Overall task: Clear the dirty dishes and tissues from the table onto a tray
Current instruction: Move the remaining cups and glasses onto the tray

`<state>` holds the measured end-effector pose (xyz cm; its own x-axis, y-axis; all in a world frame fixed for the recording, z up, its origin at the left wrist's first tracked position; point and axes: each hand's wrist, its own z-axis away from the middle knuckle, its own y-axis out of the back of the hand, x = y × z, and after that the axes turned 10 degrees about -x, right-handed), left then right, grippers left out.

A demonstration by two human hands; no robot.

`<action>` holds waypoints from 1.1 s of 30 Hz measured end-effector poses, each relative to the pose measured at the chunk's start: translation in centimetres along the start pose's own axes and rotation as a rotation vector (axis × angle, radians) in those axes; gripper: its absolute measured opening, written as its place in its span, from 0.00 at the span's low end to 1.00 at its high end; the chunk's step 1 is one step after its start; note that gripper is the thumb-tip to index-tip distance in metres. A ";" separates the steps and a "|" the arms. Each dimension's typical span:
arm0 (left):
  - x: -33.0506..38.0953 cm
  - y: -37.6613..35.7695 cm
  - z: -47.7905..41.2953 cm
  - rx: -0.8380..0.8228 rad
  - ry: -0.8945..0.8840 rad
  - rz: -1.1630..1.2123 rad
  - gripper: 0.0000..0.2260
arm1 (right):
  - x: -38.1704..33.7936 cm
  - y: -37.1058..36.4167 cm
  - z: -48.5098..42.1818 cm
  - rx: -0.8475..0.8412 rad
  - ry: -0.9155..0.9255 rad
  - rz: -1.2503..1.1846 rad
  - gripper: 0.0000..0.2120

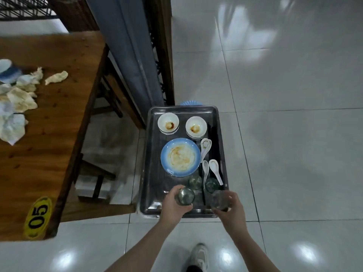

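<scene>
A metal tray (151, 154) sits low beside the wooden table (59, 134). It holds two stained white bowls (168, 122) (196, 127), a dirty blue plate (180, 157), three white spoons (205, 147), black chopsticks and two green glasses (195, 181) (211, 184). My left hand (172, 203) grips a green glass (185, 196) over the tray's near end. My right hand (230, 207) holds a clear glass (219, 200) at the near right corner. Crumpled stained tissues (21, 99) and a blue-white dish (7, 72) lie on the table at the left.
The table carries a yellow "05" sticker (38, 216). A wooden bench (98, 173) stands under the table. A grey-blue curtain (133, 55) and wooden partition rise behind the tray. Glossy white floor tiles (284, 134) spread to the right. My shoe (199, 256) shows below.
</scene>
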<state>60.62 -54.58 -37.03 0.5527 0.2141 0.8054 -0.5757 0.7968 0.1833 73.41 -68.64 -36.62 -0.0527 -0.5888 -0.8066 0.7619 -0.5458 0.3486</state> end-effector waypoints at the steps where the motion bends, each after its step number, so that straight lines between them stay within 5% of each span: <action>1: -0.7 -0.4 -0.5 0.002 -0.002 0.009 0.26 | 0.9 -0.4 -0.4 0.002 0.002 0.004 0.28; 21: -5.1 -3.3 -3.1 -0.038 -0.004 0.061 0.26 | 6.1 -2.5 -2.9 -0.018 -0.028 0.123 0.32; 33: 2.5 2.6 2.6 -0.117 0.119 0.009 0.35 | -3.2 3.5 1.1 0.015 -0.035 0.059 0.27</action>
<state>58.97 -53.43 -33.11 0.6193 0.2818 0.7329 -0.5109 0.8533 0.1037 75.52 -69.33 -32.33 -0.0309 -0.6407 -0.7672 0.7548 -0.5181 0.4023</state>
